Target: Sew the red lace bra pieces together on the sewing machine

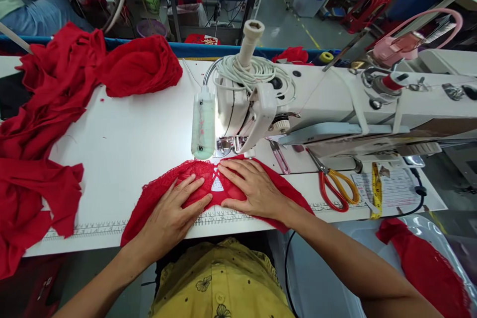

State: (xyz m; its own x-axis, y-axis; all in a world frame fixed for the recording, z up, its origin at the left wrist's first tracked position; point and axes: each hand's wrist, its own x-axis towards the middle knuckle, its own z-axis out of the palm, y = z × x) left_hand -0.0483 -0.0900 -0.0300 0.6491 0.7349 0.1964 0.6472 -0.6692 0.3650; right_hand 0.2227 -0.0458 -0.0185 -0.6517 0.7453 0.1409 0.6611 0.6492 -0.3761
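A red lace garment piece (156, 194) lies on the white table (130, 144) in front of the sewing machine (283, 104). My left hand (175, 211) lies flat on its left half, fingers stretched toward the needle. My right hand (253, 186) presses flat on the right half, fingertips just before the presser foot (227, 146). Both hands hold the fabric down; neither grips anything.
Piles of red fabric (48, 109) cover the table's left side and back. Scissors with orange-red handles (335, 186), a yellow measuring tape (376, 191) and tweezers (279, 156) lie right of the needle. A clear bin (428, 238) with red fabric stands at lower right.
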